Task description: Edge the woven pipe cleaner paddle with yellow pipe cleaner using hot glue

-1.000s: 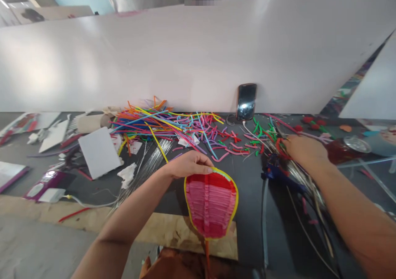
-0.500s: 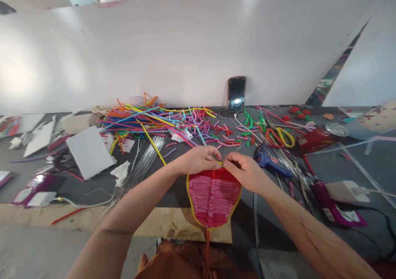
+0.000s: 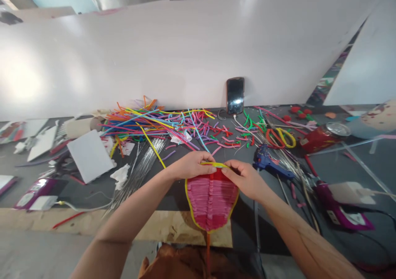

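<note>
Between my hands is a petal-shaped piece made of pink and red pipe cleaners (image 3: pixel 201 196), edged with a yellow pipe cleaner (image 3: pixel 216 164). An orange stem (image 3: pixel 208 250) runs down from its narrow lower end toward my lap. My left hand (image 3: pixel 198 164) pinches the upper left of the yellow edge, thumb in front and fingers behind. On the upper right, my right hand (image 3: pixel 241 174) grips the same edge between thumb and fingers. Some fingertips are hidden behind the piece.
Behind my hands lies a heap of coloured pipe cleaners (image 3: pixel 139 120) with cut bits. A phone (image 3: pixel 235 95) leans on the white board (image 3: pixel 173 44). To the right are a blue glue gun (image 3: pixel 269 161), scissors (image 3: pixel 286 137) and a red can (image 3: pixel 324 138); metal wires (image 3: pixel 145 159) lie left.
My hands have moved slightly apart along the top edge, and more of the yellow pipe cleaner shows between them. The view has shifted slightly.
</note>
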A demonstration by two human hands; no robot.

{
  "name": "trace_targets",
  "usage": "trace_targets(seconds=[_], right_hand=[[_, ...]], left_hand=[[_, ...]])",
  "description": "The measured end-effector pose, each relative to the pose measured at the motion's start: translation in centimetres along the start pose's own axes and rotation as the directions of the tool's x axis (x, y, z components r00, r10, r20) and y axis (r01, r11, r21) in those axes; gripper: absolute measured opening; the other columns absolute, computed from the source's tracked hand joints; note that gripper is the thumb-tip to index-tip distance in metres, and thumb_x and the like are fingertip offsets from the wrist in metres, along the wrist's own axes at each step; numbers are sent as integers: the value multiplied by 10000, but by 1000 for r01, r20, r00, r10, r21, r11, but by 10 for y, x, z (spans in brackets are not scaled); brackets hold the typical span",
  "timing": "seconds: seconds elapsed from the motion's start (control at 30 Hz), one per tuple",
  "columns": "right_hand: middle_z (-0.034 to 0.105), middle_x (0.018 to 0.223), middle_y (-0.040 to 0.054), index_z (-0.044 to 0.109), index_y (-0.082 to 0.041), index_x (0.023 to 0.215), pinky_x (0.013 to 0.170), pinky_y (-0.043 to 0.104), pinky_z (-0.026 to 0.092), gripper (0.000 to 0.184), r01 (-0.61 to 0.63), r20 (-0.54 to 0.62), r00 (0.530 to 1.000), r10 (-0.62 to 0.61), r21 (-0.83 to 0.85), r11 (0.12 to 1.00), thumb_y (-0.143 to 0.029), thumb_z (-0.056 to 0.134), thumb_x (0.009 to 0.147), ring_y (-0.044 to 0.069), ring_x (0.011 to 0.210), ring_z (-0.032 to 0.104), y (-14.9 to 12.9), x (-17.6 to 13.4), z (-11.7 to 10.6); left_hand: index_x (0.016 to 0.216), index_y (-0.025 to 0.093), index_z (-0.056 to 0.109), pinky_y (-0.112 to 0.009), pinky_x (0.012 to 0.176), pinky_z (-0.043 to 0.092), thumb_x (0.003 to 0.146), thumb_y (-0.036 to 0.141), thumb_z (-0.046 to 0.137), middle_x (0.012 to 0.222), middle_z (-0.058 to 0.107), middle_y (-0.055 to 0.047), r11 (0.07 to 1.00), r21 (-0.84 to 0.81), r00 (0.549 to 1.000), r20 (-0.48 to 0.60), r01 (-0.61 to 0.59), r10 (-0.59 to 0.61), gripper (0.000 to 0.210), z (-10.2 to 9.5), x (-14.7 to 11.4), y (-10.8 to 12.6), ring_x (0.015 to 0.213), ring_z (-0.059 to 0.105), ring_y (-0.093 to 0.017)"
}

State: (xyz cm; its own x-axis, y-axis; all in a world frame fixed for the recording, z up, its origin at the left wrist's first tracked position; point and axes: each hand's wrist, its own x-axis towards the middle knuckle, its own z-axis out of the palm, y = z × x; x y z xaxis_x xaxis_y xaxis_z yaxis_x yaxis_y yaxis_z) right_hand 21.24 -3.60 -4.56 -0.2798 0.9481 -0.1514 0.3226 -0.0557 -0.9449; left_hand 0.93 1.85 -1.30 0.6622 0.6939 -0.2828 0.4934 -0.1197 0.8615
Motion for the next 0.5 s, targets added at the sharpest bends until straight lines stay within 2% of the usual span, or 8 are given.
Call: trace_targets(seconds=[0.1, 0.27, 0.33, 0.43, 0.5], right_hand=[[554, 669, -17, 617, -183, 787, 577, 250, 387, 277, 14, -16, 1000, -15, -31, 999, -439, 521, 826, 125, 612, 469, -3, -1, 2], [564, 652, -15, 618, -185, 748, 573, 253, 385, 274, 20, -31, 999, -21, -29, 999, -433, 524, 815, 129, 608, 479, -4, 0, 3], [581, 667, -12, 627, -187, 764, 584, 256, 396, 266, 22, -42, 999, -22, -4, 1000, -431, 531, 812, 134, 617, 496, -3, 0, 4], [609, 697, -4, 638, -188, 810, 580, 257, 408, 272, 1, -45, 999, 1, 56, 998, -439, 534, 815, 139, 626, 520, 1, -1, 5], [621, 712, -1, 637, -188, 820, 579, 255, 414, 279, -15, -39, 999, 19, 91, 996, -448, 538, 821, 139, 629, 531, 4, -3, 5]], left_hand=[[805, 134, 633, -193, 548, 348, 770, 393, 594, 661, 561, 32, 1000, 5, 999, -48, 17, -17, 263, 3, 0, 3, 586, 470, -88], [730, 127, 634, -188, 511, 318, 743, 389, 625, 585, 532, 40, 999, -16, 997, -62, 38, -39, 262, 1, 1, 5, 536, 444, -79], [800, 128, 658, -185, 535, 346, 741, 405, 648, 649, 587, 25, 998, -48, 999, -12, 47, -48, 283, -3, 0, 4, 573, 488, -87], [1063, 167, 642, -205, 642, 430, 684, 406, 731, 872, 670, -6, 972, -216, 992, 101, 96, -76, 457, -10, -5, -1, 705, 582, -120], [1103, 174, 629, -222, 685, 453, 640, 389, 776, 936, 673, -17, 953, -271, 986, 135, 134, -101, 532, -12, -12, -7, 761, 601, -139]])
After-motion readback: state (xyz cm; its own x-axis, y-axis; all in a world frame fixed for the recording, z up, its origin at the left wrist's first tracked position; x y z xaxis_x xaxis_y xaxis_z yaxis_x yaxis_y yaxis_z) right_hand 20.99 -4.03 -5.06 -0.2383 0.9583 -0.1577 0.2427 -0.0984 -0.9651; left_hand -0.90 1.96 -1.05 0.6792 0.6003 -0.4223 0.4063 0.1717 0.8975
